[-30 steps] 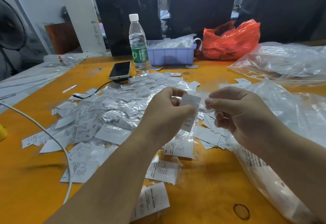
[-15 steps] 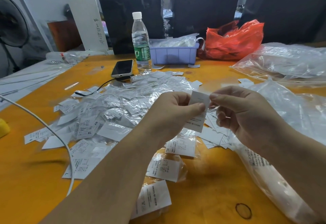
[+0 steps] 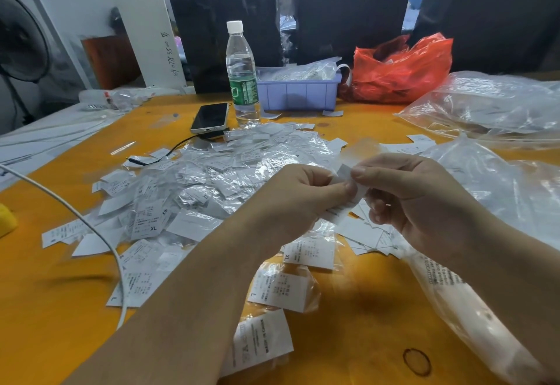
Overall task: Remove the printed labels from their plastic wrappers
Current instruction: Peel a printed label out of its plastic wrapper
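Note:
Both hands meet over the middle of the orange table. My left hand pinches a small white printed label between thumb and fingers. My right hand pinches the same label's top end with thumb and forefinger. I cannot tell whether a clear wrapper still covers it. A heap of wrapped labels in clear plastic spreads to the left and behind the hands. Several loose labels lie under my forearms.
At the back stand a water bottle, a phone, a lilac tray and a red plastic bag. Big clear bags fill the right side. A white cable crosses the left. A fan stands far left.
My right hand has closed in on the left and taken hold of the label's top end. Both hands sit slightly lower and closer together than a second ago.

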`<state>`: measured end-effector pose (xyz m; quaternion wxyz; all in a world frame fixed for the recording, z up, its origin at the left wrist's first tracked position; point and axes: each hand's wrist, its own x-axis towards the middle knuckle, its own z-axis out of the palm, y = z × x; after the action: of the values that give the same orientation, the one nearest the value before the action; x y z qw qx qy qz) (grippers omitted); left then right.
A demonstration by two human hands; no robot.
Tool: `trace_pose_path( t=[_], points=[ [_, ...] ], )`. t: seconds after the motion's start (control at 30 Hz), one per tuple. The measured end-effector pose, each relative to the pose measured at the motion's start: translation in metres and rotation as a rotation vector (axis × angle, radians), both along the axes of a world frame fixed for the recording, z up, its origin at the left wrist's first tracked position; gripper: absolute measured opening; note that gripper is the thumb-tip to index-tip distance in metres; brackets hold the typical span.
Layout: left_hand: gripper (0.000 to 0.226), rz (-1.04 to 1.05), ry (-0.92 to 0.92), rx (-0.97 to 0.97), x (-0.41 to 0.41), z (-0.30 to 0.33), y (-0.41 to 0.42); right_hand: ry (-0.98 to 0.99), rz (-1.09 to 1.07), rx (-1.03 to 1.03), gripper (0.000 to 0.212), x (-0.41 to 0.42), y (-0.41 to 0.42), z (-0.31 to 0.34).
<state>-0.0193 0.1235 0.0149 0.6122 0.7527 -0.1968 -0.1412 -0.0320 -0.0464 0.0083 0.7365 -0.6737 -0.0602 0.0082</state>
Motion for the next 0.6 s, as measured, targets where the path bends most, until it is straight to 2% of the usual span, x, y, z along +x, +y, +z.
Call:
trace_pose_path(
  t=[0.1, 0.23, 0.33, 0.43, 0.53, 0.6],
  points=[
    [0.015, 0.057, -0.023, 0.011, 0.0017, -0.0010, 0.0013, 0.020, -0.006, -0.009, 0.024, 0.0001, -0.0008, 0.0001],
    [0.021, 0.099, 0.016, 0.024, 0.0042, -0.0008, 0.0033, 0.033, -0.097, 0.046, 0.007, 0.0028, -0.0017, -0.0006],
    [0.013, 0.091, 0.042, 0.033, 0.0058, 0.0010, 0.0053, 0.041, -0.194, 0.116, 0.013, 0.0064, -0.0043, 0.0000],
    [0.007, 0.109, 0.019, 0.025, 0.0062, 0.0011, 0.0053, 0.046, -0.198, 0.127, 0.020, 0.0066, -0.0048, -0.0018],
    [0.005, 0.148, -0.013, -0.008, 0.0063, -0.0008, 0.0046, 0.048, -0.122, 0.086, 0.006, 0.0039, -0.0001, -0.0050],
    [0.007, 0.168, -0.027, -0.034, 0.0064, -0.0023, 0.0042, 0.053, -0.099, 0.076, 0.020, 0.0032, 0.0015, -0.0070]
  ],
)
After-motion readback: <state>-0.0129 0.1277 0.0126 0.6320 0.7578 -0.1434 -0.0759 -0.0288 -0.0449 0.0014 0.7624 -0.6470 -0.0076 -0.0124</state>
